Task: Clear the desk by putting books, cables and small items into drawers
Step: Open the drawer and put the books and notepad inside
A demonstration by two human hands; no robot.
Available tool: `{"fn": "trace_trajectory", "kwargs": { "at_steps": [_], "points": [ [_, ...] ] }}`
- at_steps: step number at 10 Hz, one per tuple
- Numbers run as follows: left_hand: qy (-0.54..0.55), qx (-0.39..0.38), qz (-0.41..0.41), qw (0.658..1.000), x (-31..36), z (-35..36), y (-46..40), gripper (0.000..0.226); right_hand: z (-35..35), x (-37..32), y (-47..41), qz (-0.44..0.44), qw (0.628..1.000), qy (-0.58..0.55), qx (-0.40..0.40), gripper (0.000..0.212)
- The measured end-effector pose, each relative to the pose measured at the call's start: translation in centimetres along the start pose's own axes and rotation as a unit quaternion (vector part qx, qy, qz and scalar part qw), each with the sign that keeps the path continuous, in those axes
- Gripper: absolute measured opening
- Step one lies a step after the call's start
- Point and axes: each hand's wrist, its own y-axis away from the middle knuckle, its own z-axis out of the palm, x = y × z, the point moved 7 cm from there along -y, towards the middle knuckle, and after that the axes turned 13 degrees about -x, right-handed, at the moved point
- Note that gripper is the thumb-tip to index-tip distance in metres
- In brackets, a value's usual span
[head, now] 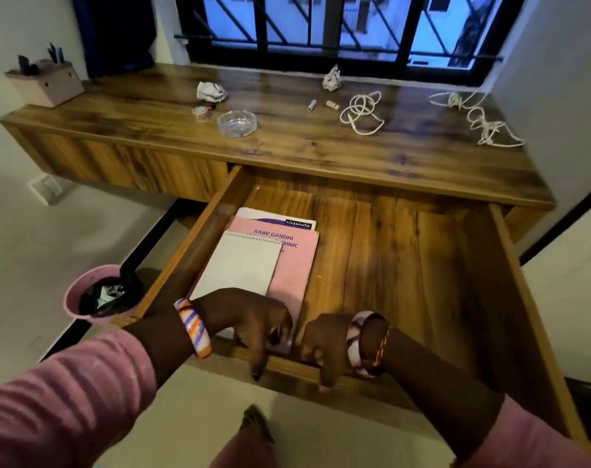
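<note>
- Your left hand (253,319) reaches over the drawer (405,258) front, fingers bent down at the near edge of the books (270,261); whether it grips them cannot be told.
- Your right hand (324,342) hooks curled fingers over the drawer's front rim.
- The books lie stacked flat, just beyond your left hand. They are stiff and light; lift by an edge.
- The cables (361,113) lie on the table (287,143), well beyond both hands. They are limp and tangle-prone; gather each bundle whole.
- The glass dish (237,123) is fragile and slippery; hold it by the rim.
</note>
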Motion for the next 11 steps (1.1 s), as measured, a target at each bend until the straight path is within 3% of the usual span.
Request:
{"fn": "trace_trajectory", "kwargs": {
  "at_steps": [1, 2, 4, 6, 8, 9, 10, 11],
  "points": [
    [0.018, 0.031, 0.027, 0.999, -0.2, -2.6, 0.0, 0.076, -1.3, 1.7, 0.1, 0.040, 0.996, 0.009, 0.085, 0.030],
    [-0.034, 0.098, 0.043, 0.994, 0.1, -6.0, 0.3, 0.103, -2.8, 3.3, 0.9, 0.102, 0.981, 0.001, 0.167, 0.025],
    [-0.131, 0.259, -0.023, 0.957, -1.1, -13.4, -0.5, 0.133, -5.8, 7.9, 1.5, 0.191, 0.949, -0.007, 0.251, 0.036],
    [-0.129, 0.335, -0.077, 0.930, -2.4, -21.1, -2.3, 0.154, -11.5, 13.2, 0.8, 0.248, 0.929, 0.029, 0.273, 0.033],
    [-0.191, 0.297, -0.123, 0.928, -3.5, -28.0, -4.6, 0.150, -15.6, 18.5, 0.7, 0.253, 0.921, 0.040, 0.293, 0.047],
    [-0.200, 0.264, -0.128, 0.935, -4.0, -29.8, -5.7, 0.140, -17.3, 22.5, 1.7, 0.280, 0.915, 0.001, 0.291, 0.068],
    [-0.198, 0.237, -0.120, 0.943, -4.1, -30.3, -6.1, 0.144, -18.9, 24.6, 2.0, 0.274, 0.934, -0.002, 0.228, 0.109],
    [-0.178, 0.248, -0.099, 0.947, -4.6, -30.4, -5.8, 0.138, -20.6, 24.1, 1.7, 0.276, 0.935, 0.059, 0.215, 0.094]
  ]
}}
